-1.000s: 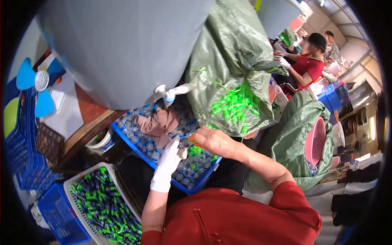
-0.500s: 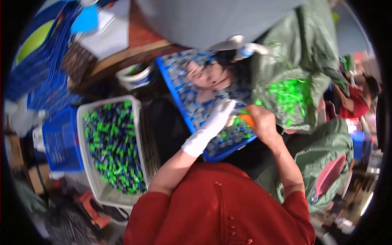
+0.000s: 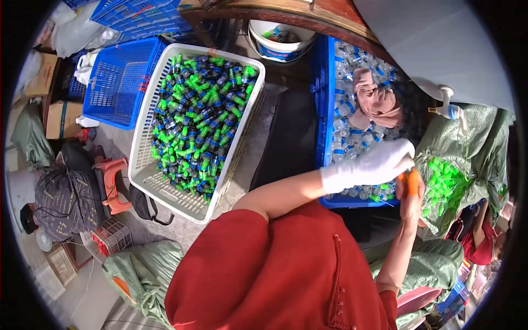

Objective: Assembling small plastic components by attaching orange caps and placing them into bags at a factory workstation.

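My left hand (image 3: 379, 163), in a white glove, is closed over the right end of a blue crate (image 3: 328, 118). Whatever its curled fingers may hold is hidden. Just beside its fingertips, my bare right hand (image 3: 411, 204) grips a tool with an orange handle (image 3: 412, 181); its working end is out of sight. Small clear bottles (image 3: 342, 129) with blue labels fill the crate, and a pink cloth (image 3: 377, 102) lies on them. A few green caps (image 3: 376, 197) show at the crate's near end.
Left of me stands a white basket (image 3: 144, 137) of small dark bottles with green caps. Beyond it are a blue crate (image 3: 93, 113) and a white bucket (image 3: 278, 54). A green sack (image 3: 467, 137) holds green pieces (image 3: 443, 179) at right, near a tap (image 3: 448, 110).
The view has swung left, bringing the white basket further into sight. Both hands still meet at the crate's near end, the right still gripping the orange handle.
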Action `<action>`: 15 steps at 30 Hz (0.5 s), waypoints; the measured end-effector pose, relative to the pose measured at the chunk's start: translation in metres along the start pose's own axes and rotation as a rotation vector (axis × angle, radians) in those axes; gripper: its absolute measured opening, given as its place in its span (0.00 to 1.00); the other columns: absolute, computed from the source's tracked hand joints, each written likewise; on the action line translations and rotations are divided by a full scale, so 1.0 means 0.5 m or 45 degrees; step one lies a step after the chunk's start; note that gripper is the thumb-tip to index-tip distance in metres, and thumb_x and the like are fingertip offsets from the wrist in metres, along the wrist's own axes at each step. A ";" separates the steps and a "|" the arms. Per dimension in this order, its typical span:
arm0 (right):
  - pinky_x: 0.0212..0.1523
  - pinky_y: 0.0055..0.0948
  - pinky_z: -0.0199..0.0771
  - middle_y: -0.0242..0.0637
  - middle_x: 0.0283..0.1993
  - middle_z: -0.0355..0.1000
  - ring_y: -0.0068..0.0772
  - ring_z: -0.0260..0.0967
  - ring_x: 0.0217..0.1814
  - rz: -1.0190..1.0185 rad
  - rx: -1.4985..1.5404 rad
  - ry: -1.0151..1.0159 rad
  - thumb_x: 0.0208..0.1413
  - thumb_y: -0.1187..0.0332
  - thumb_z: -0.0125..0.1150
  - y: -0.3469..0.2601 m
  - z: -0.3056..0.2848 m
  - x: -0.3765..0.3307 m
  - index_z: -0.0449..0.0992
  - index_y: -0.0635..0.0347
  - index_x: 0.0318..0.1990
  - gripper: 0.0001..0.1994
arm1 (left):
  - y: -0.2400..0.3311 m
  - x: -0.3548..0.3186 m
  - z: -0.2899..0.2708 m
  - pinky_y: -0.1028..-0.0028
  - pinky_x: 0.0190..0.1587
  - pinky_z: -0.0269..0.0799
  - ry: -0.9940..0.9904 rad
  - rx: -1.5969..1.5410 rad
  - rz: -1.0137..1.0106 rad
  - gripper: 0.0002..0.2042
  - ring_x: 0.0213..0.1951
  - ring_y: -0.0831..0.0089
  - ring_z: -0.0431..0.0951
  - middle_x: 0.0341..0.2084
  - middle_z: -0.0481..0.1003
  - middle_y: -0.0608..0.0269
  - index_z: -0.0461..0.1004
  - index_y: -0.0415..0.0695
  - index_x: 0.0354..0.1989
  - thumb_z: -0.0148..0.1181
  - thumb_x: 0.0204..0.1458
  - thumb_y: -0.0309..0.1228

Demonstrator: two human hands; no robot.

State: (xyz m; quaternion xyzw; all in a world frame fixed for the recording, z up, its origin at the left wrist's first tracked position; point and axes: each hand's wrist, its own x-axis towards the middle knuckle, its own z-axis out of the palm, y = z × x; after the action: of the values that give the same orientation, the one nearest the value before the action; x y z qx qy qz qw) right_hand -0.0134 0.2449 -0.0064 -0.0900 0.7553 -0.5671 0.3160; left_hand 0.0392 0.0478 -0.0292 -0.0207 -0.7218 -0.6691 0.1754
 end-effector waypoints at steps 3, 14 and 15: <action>0.31 0.19 0.63 0.26 0.30 0.68 0.17 0.63 0.29 -0.312 -0.158 -0.043 0.64 0.67 0.52 -0.066 0.091 0.041 0.72 0.63 0.55 0.15 | -0.004 -0.034 -0.162 0.62 0.33 0.71 0.333 0.376 0.189 0.07 0.33 0.56 0.76 0.26 0.74 0.52 0.74 0.40 0.36 0.56 0.52 0.29; 0.37 0.21 0.68 0.29 0.35 0.74 0.17 0.67 0.34 -0.122 -0.565 0.008 0.60 0.70 0.60 0.033 -0.027 0.038 0.74 0.60 0.53 0.14 | -0.093 -0.081 -0.265 0.64 0.42 0.69 0.091 1.226 -0.063 0.09 0.39 0.61 0.76 0.35 0.77 0.59 0.78 0.46 0.39 0.59 0.51 0.34; 0.37 0.21 0.69 0.31 0.36 0.75 0.19 0.68 0.34 -0.117 -0.641 -0.001 0.59 0.70 0.60 0.039 -0.028 0.028 0.75 0.59 0.53 0.14 | -0.095 -0.053 -0.195 0.64 0.39 0.68 -0.155 1.465 -0.114 0.07 0.37 0.64 0.76 0.33 0.77 0.60 0.79 0.48 0.35 0.58 0.50 0.33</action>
State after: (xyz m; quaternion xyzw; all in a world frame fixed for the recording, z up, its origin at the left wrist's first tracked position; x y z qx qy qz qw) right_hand -0.0280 0.2560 -0.0271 -0.2004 0.8677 -0.3748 0.2578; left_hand 0.0734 -0.0467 -0.0779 0.0701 -0.9784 -0.1734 0.0880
